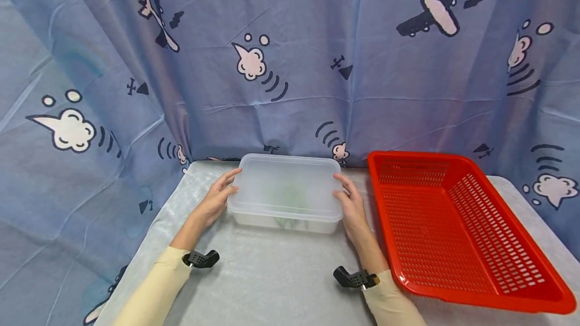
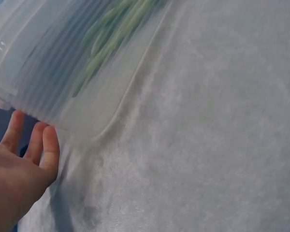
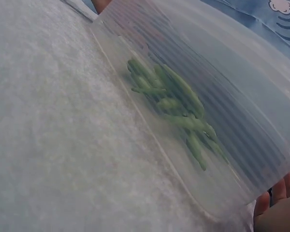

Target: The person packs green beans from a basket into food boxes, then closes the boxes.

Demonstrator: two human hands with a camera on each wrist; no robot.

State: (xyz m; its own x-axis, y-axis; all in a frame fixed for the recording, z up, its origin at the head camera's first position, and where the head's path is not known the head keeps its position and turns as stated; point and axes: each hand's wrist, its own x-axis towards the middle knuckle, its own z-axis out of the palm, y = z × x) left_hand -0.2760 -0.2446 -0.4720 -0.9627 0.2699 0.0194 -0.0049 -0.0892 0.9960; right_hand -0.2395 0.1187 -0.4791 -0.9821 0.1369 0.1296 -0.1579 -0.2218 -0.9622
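A translucent plastic storage box (image 1: 285,224) with a frosted lid (image 1: 285,185) sits on the table between the two hands. Slim green vegetables (image 3: 183,108), like pods or peppers, show blurred through its wall. At the left end, the left hand (image 1: 215,202) holds the box, thumb and a finger at the lid's edge. Its other fingertips (image 2: 50,137) touch the end wall in the left wrist view. The right hand (image 1: 353,210) holds the opposite end the same way. Only a few of its fingers (image 3: 279,191) appear at the right wrist view's corner.
A large red plastic basket (image 1: 453,293) with slotted walls stands just right of the right forearm. The table (image 1: 267,280) has a pale cloth. Behind it hangs a blue curtain (image 1: 299,24) printed with planes and clouds. A dark wrist camera (image 1: 201,259) is strapped to each wrist.
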